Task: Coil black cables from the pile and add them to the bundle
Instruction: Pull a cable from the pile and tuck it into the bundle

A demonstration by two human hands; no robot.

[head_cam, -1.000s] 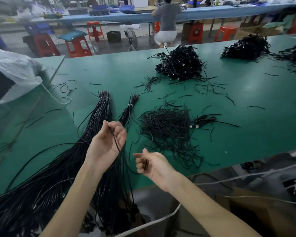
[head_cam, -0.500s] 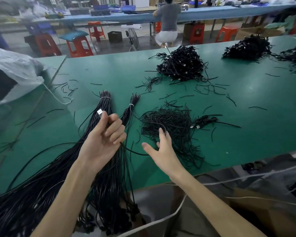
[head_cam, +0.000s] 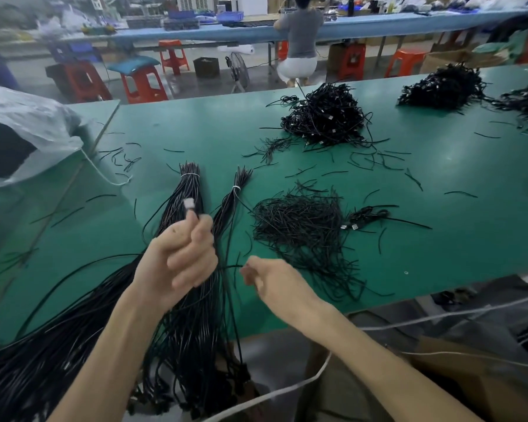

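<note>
Left hand [head_cam: 177, 260] grips a thin black cable [head_cam: 230, 266], its pale connector [head_cam: 188, 205] poking up from the fist. Right hand [head_cam: 275, 280], spread toward the tangled, wiry pile [head_cam: 302, 233] half a second ago, now pinches that cable. Both hover over the long glossy bundle [head_cam: 189, 193] (bound by a white tie [head_cam: 190, 175]) on the matte green bench [head_cam: 439, 193].

The left hand [head_cam: 177, 260] grips a black cable [head_cam: 230, 266] below its white connector [head_cam: 188, 205]; the right hand [head_cam: 275, 281] pinches it.
</note>
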